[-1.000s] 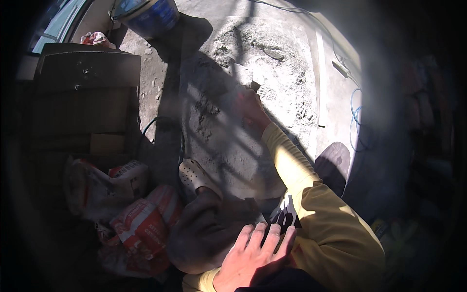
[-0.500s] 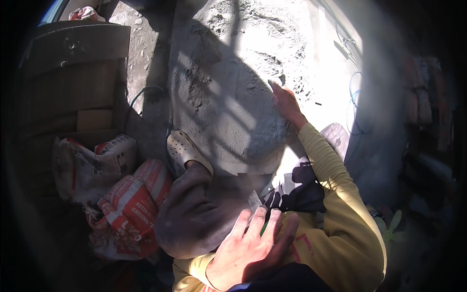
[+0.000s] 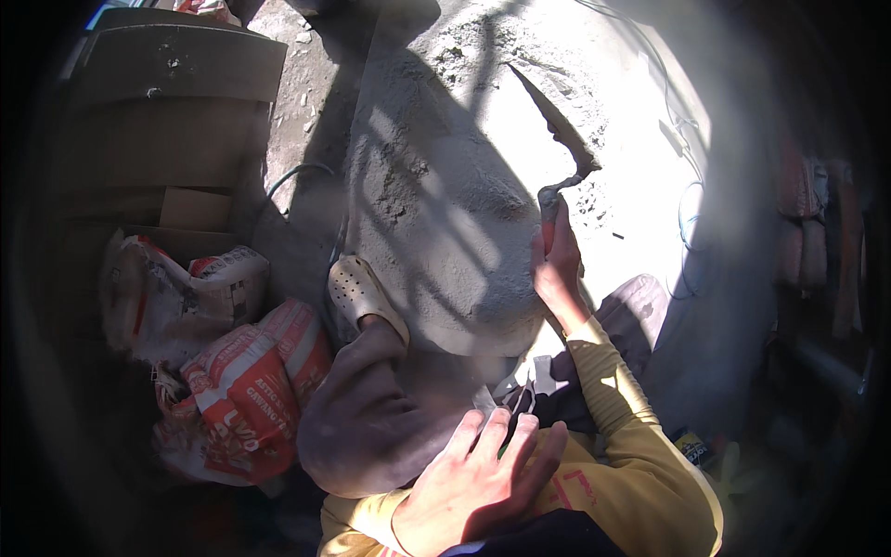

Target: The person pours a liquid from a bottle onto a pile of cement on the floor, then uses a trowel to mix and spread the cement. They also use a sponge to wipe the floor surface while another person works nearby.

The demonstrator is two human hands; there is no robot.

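My right hand (image 3: pixel 559 267) is closed around the reddish handle of a trowel (image 3: pixel 568 139). The trowel's long, dark, pointed blade reaches away over the sunlit side of a bed of grey, powdery cement mix (image 3: pixel 418 218). Whether the blade touches the mix is hard to tell in the glare. My left hand (image 3: pixel 478 478) lies palm down against the front of my yellow shirt, its fingers stretched out and apart. A bit of something green shows beneath those fingers, too little to name.
Crumpled red and white sacks (image 3: pixel 246 390) lie at left, below a dark brown panel (image 3: pixel 172 65). My foot in a beige clog (image 3: pixel 357 292) borders the mix. A thin cable (image 3: pixel 288 174) runs left of it; bluish wire (image 3: pixel 689 223) lies at right. A dark shape shows at the top.
My right hand has turned, and the trowel blade, not discernible before, now shows plainly. A dark shape has appeared at the top edge. The view has shifted slightly; my left hand stays put.
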